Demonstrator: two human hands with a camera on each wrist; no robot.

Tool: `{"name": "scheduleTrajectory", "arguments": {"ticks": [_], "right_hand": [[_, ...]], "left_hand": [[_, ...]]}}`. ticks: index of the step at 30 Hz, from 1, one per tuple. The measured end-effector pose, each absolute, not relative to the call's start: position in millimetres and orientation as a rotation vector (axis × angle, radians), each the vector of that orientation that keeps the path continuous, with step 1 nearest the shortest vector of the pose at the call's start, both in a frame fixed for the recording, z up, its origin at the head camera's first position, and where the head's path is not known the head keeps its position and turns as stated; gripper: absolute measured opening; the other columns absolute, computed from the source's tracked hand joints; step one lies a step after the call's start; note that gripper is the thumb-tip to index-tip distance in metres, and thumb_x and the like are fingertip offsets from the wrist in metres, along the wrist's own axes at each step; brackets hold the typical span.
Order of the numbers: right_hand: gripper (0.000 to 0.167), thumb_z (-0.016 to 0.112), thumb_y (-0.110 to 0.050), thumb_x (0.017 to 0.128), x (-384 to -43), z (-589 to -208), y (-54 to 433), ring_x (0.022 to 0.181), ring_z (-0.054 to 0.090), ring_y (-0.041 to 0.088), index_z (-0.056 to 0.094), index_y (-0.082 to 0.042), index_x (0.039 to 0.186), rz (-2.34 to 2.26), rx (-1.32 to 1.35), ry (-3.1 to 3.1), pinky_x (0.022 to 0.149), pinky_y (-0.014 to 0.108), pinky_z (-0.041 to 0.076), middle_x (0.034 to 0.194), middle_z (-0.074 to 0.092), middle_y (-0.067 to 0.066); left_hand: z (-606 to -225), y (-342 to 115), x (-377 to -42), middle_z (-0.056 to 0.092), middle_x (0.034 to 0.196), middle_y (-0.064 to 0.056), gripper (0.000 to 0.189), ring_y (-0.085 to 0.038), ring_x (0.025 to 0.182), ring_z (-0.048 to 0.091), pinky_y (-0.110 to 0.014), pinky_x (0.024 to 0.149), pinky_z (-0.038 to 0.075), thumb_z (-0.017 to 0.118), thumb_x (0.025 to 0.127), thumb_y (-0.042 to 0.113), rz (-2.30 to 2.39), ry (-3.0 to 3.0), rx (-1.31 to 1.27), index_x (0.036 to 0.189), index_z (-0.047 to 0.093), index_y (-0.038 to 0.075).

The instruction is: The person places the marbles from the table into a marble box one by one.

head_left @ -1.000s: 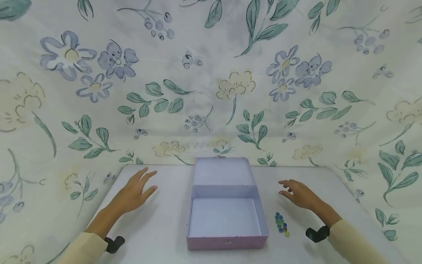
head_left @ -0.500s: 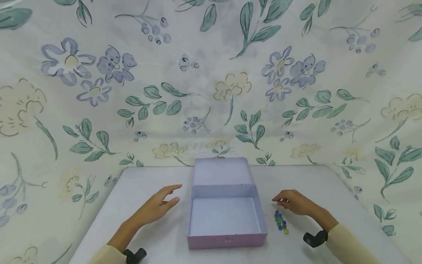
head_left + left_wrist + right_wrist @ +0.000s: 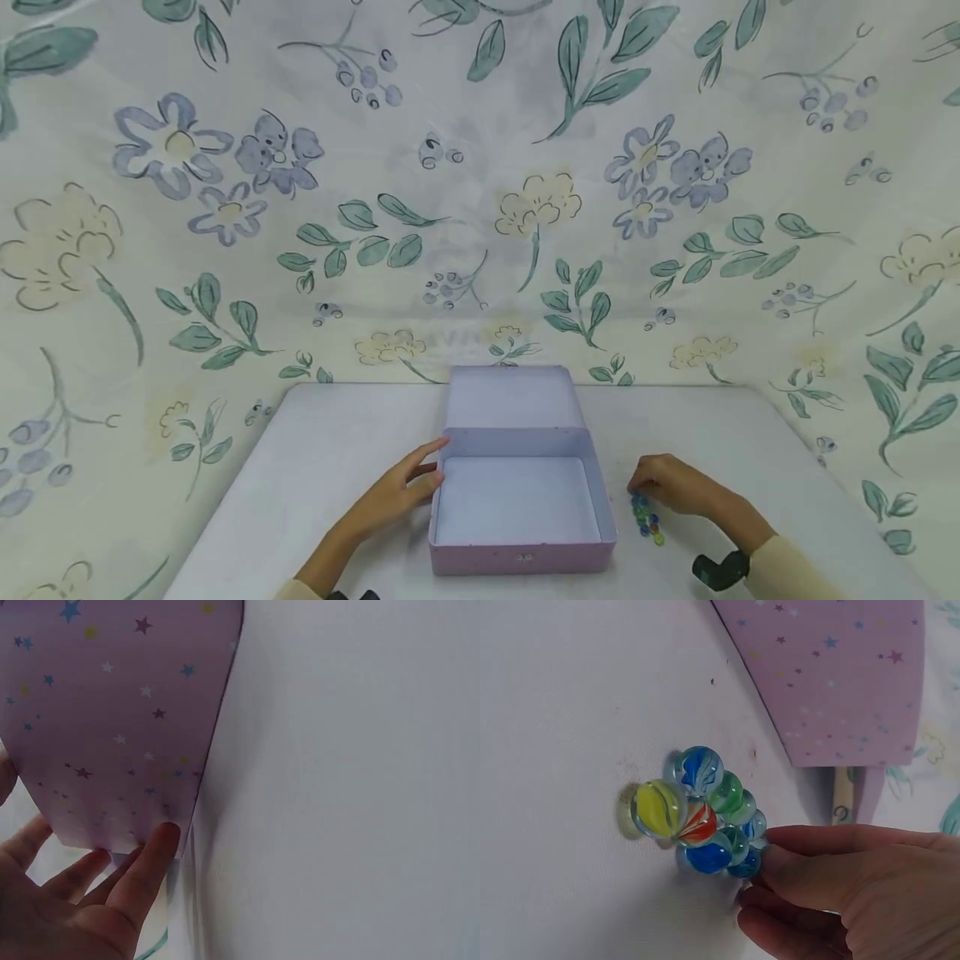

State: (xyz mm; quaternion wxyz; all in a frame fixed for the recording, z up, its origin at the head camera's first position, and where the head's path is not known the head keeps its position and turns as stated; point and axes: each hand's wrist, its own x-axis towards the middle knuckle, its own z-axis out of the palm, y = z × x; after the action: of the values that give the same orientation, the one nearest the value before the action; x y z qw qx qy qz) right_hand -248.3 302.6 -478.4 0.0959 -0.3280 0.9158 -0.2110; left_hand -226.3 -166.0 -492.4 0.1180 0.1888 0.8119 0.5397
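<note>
A lilac box (image 3: 522,558) stands with its lid (image 3: 513,397) raised and its white inside bare. My left hand (image 3: 397,497) touches the box's left side near the back corner, fingers spread; in the left wrist view the fingertips (image 3: 166,836) rest against the star-printed wall. Glass marbles (image 3: 642,518), several in blue, green, red and yellow swirls, lie bunched to the right of the box. My right hand (image 3: 678,485) has bent fingers at the far end of the bunch. Close up, its thumb meets a blue marble (image 3: 744,864); whether the fingers pinch one is hidden.
The white table (image 3: 345,417) ends against a floral cloth (image 3: 480,208) hanging behind it. Dark wrist cameras (image 3: 720,572) are strapped at both sleeves. In the right wrist view, the box's starred wall (image 3: 840,682) stands beside the marbles.
My left hand has come in from the left and now touches the box. My right hand has lowered from behind the marbles to their far end. The box and marbles look unmoved.
</note>
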Motion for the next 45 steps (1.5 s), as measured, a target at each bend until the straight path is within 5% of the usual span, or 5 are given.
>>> {"name": "scheduleTrajectory", "arguments": {"ticks": [12,22,36,45], "right_hand": [[0.012,0.067,-0.002,0.091,-248,-489,298,0.084,0.063,0.0,0.075,-0.009,0.096,-0.678,-0.936,2.706,0.074,0.021,0.057,0.091,0.07,-0.005],[0.015,0.07,0.003,0.088,-262,-464,290,0.087,0.068,0.006,0.073,-0.004,0.1,-1.099,-1.007,2.855,0.076,0.026,0.061,0.096,0.07,0.005],[0.018,0.072,-0.004,0.09,-280,-418,211,0.09,0.069,0.013,0.076,-0.007,0.107,-1.128,-1.19,2.722,0.078,0.024,0.061,0.1,0.074,0.01],[0.016,0.072,-0.006,0.09,-293,-416,151,0.09,0.069,0.01,0.077,-0.003,0.105,-0.931,-1.265,2.626,0.08,0.02,0.059,0.098,0.074,0.002]], "left_hand": [[-500,-167,-219,0.015,0.168,-0.015,0.061,-0.054,0.146,0.025,-0.05,0.101,0.053,0.056,0.103,0.027,1.717,2.187,0.483,0.158,0.029,0.021],[-493,-164,-230,0.014,0.169,-0.011,0.063,-0.053,0.147,0.024,-0.053,0.098,0.054,0.057,0.102,0.025,1.73,2.153,0.486,0.158,0.029,0.026],[-495,-176,-229,0.005,0.17,-0.002,0.084,-0.046,0.152,0.017,-0.06,0.114,0.036,0.067,0.096,0.031,1.685,2.059,0.615,0.162,0.015,0.028],[-501,-178,-228,0.002,0.17,-0.001,0.083,-0.045,0.153,0.013,-0.058,0.113,0.038,0.066,0.097,0.029,1.713,2.022,0.612,0.161,0.014,0.032]]}}
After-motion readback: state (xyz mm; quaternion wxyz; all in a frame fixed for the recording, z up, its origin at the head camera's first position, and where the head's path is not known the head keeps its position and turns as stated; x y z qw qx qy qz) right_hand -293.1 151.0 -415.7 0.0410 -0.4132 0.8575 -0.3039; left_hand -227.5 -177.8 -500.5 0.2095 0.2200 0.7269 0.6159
